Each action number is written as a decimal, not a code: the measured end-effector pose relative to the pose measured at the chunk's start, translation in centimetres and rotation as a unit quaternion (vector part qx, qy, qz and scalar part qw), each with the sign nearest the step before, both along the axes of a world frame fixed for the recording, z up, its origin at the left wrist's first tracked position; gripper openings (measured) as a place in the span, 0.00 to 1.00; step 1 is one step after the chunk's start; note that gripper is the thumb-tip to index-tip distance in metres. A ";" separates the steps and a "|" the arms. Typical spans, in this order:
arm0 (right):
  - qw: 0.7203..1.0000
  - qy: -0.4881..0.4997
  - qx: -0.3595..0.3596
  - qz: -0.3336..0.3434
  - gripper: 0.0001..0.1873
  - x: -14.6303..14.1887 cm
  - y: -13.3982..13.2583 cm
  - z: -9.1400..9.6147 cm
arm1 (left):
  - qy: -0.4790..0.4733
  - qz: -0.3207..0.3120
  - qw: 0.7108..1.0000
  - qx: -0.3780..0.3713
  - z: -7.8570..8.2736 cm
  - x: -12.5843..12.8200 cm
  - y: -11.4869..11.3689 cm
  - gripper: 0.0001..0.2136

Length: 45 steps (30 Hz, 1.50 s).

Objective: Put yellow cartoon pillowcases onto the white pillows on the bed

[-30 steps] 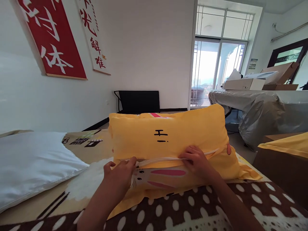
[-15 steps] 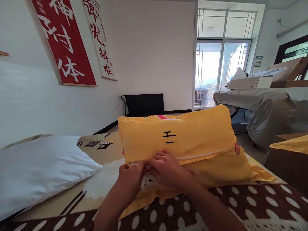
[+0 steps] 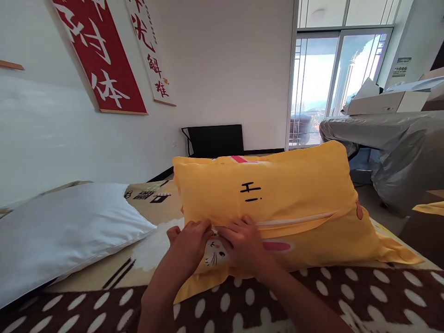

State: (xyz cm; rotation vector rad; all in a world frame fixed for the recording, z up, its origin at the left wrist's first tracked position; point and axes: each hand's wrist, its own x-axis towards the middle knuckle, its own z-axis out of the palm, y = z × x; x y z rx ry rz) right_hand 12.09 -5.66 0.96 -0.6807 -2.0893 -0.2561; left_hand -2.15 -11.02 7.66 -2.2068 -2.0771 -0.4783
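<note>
One yellow pillow (image 3: 305, 175), one pale strip (image 3: 298, 221) — and slack cloth that could snag.

The yellow pillow lies across the spotted blanket (image 3: 224, 303), to the right of the white pillow (image 3: 76, 231). Near its left end, the left hand (image 3: 190, 245) seems to pinch the cloth edge narrowly; the right hand (image 3: 243, 244) sits just beside it, fingers bunched, though whether it grips anything cannot be told, the fingertips being hidden. Likeliest trouble: if the pale strip is a zip, a fold could catch in it, because the cloth below sags loosely. Uneven pulling by hands so close could also pucker the seam — or let the edge slip free.
</note>
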 end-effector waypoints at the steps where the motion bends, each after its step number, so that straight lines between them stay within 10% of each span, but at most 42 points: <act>1: 1.000 0.001 0.002 -0.002 0.06 0.0 -0.1 -0.1 | 0.000 0.002 1.000 -0.001 -0.1 -0.1 0.1 0.15; 45: 0.999 0.003 0.027 -0.018 0.07 -0.3 0.2 -1.1 | 0.012 0.044 0.999 0.006 -0.6 -3.4 1.5 0.12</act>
